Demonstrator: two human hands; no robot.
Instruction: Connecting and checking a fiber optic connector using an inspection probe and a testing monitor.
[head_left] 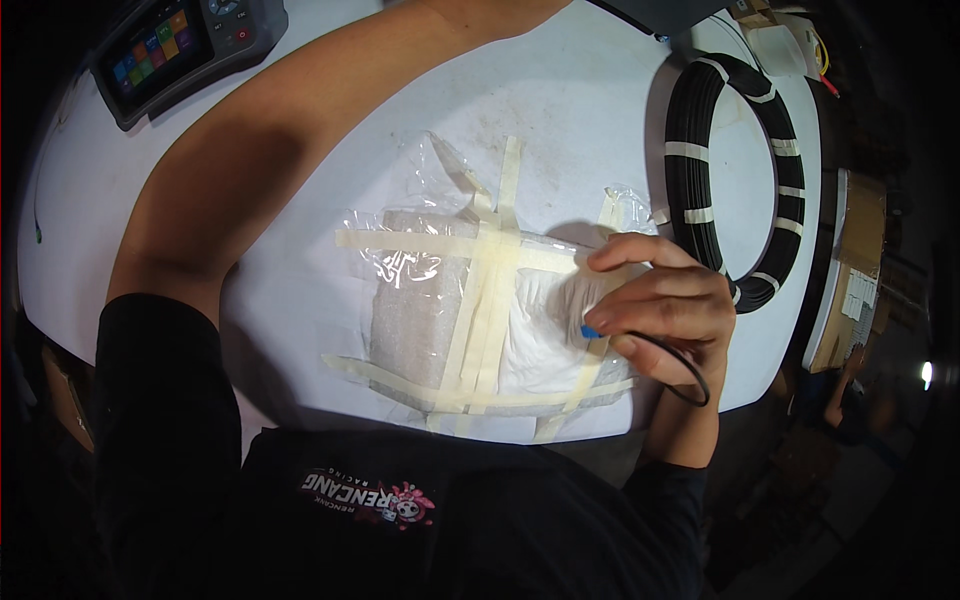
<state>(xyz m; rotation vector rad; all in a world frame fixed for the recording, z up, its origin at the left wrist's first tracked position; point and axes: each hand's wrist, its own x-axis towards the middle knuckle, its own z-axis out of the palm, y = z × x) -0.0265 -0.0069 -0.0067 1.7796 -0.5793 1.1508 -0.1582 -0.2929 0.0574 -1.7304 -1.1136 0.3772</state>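
Pinched between the fingers of my right hand (675, 305) is a thin black cable (695, 395) with a blue connector (591, 331) at its end. The connector tip is over or against a white cloth (545, 335); I cannot tell whether they touch. Strips of cream masking tape (487, 300) hold the cloth and a wrapped flat pad (410, 320), partly covered in clear plastic film, to the white table (330, 150). My left forearm (330, 90) stretches across to the far edge of the picture, where the hand is cut off.
A coil of black cable (690, 180) bound with white tape lies at the right. At the far left sits a handheld tester (180, 50) with a lit screen. A dark flat object (675, 15) is at the far edge. Cardboard (850, 240) stands beyond the table's right edge.
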